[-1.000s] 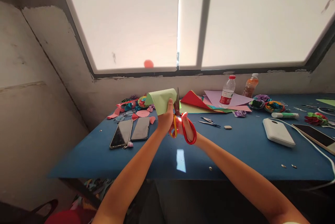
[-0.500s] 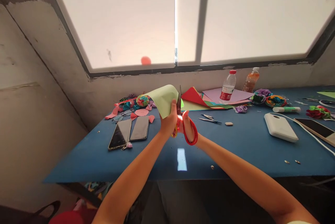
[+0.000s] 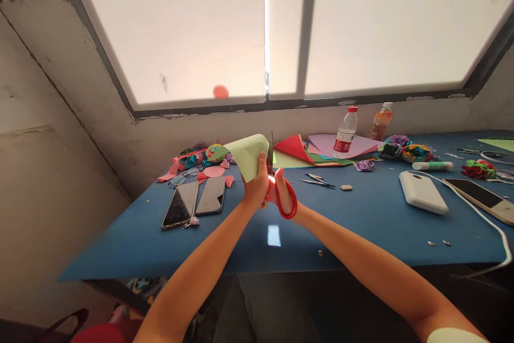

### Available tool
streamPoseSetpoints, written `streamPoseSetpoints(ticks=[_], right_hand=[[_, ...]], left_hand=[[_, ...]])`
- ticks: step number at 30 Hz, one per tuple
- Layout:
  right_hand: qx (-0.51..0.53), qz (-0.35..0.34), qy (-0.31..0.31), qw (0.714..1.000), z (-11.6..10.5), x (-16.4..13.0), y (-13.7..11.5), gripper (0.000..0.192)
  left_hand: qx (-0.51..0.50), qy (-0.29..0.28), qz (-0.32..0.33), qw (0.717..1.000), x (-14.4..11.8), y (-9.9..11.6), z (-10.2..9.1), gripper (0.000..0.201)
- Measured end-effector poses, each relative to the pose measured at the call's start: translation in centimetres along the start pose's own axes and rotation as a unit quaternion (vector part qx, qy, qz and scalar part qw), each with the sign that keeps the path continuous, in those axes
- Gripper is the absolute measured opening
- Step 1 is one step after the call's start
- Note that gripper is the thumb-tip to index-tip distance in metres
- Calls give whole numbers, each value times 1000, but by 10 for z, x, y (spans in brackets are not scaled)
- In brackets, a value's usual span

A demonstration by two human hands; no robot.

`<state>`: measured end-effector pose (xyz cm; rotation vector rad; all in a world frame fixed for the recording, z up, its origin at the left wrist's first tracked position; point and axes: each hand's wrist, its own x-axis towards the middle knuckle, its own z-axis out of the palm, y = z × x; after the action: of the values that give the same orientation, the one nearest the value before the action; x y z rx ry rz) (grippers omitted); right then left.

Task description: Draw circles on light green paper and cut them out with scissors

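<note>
Above the middle of the blue table, my left hand (image 3: 256,187) is closed on a pale green sheet of paper (image 3: 248,154), its thumb pressed on the sheet's right part. The sheet bends over and droops to the left. Close beside it, my right hand (image 3: 283,193) is closed on scissors (image 3: 289,203) with red handles. The dark blades point upward along the paper's right edge. Whether the blades bite into the paper I cannot make out. My right fingers are partly hidden behind the handle and my left hand.
Two phones (image 3: 180,205) lie left, near pink paper pieces (image 3: 214,172). Behind are coloured sheets (image 3: 341,145), a red-capped bottle (image 3: 346,133) and an orange drink bottle (image 3: 380,121). Compasses (image 3: 319,181) and an eraser (image 3: 346,188) lie right of my hands, a white power bank (image 3: 422,193) farther right.
The view has shifted slightly, so the whole scene sits a little more to the left. The paper's left end looks more spread out. Both hands keep their hold.
</note>
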<state>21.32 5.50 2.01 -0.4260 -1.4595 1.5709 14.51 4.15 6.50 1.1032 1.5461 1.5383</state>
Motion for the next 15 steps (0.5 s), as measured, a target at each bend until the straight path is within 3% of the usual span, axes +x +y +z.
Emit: streamPoseSetpoints(ticks=[4, 9, 15], right_hand=[[-4, 2, -5, 1000, 0, 1, 0, 74], [-5, -2, 1, 1000, 2, 0, -3, 72], [-12, -3, 18, 1000, 1, 0, 0, 73]], left_hand=[[-40, 6, 38, 998, 4, -2, 1, 56], [7, -6, -28, 1000, 7, -2, 1, 68], [-7, -31, -8, 999, 8, -6, 1, 70]])
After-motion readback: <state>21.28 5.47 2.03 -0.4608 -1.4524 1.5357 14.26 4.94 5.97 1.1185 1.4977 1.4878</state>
